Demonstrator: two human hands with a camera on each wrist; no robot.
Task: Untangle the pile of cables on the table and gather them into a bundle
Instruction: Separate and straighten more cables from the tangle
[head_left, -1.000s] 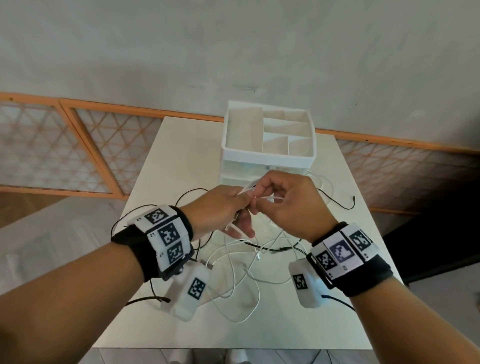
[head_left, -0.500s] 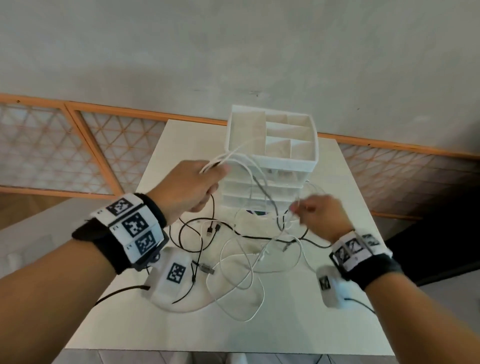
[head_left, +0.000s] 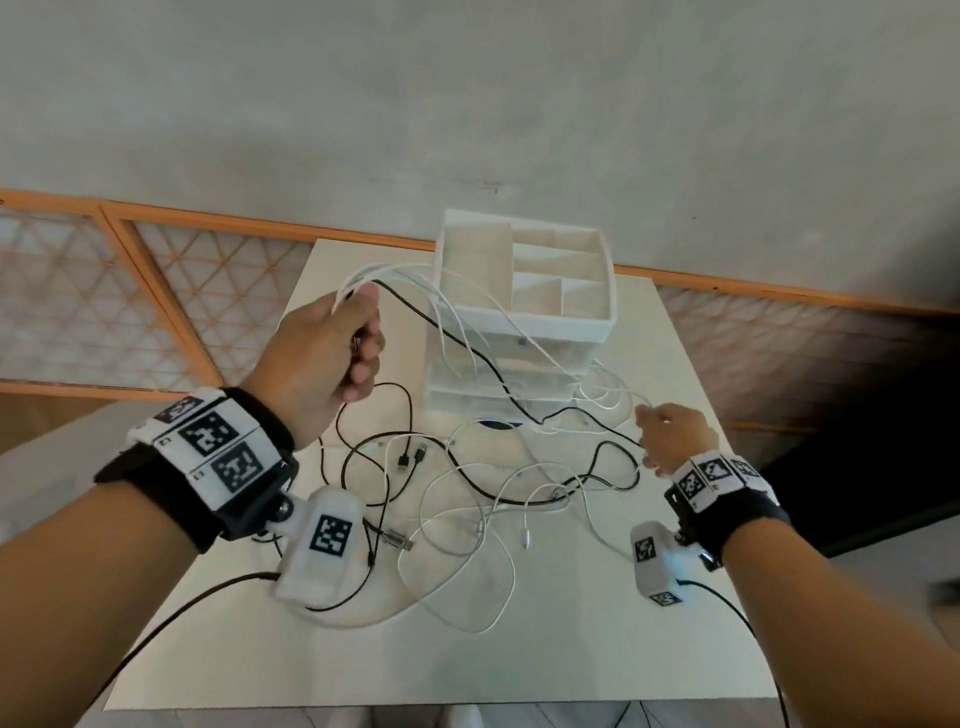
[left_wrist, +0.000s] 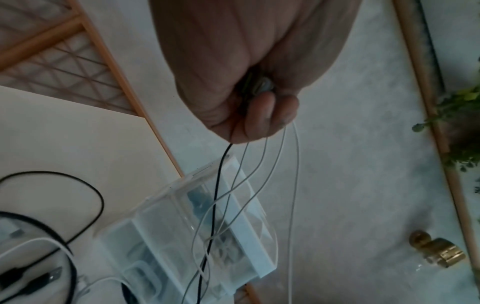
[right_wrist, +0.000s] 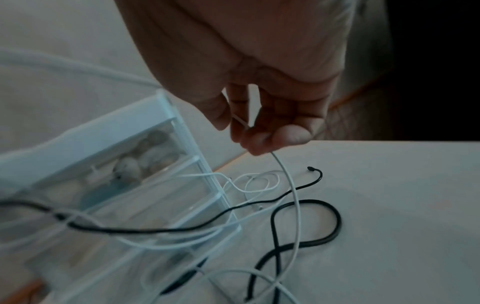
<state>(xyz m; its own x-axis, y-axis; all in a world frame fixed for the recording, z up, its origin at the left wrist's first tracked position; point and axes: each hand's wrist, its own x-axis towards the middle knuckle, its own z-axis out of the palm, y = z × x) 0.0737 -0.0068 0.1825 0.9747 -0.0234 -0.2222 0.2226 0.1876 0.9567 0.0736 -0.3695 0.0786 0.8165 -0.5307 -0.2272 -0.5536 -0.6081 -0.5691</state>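
A tangle of white and black cables lies on the white table. My left hand is raised at the left and grips several white cable ends and one black cable in a fist. These strands stretch across the front of the organiser toward the right. My right hand is low at the table's right side and pinches a thin white cable between thumb and fingers. Loose USB plugs lie in the middle of the pile.
A white desk organiser with open top compartments and clear drawers stands at the table's back centre, behind the stretched cables. An orange-framed lattice panel runs along the wall. A thick black cable loop lies by the right hand.
The hands were together in front of the organiser; they have drawn apart. The left rose up and left with its cable ends, and the right slid out to the right, stretching the strands.
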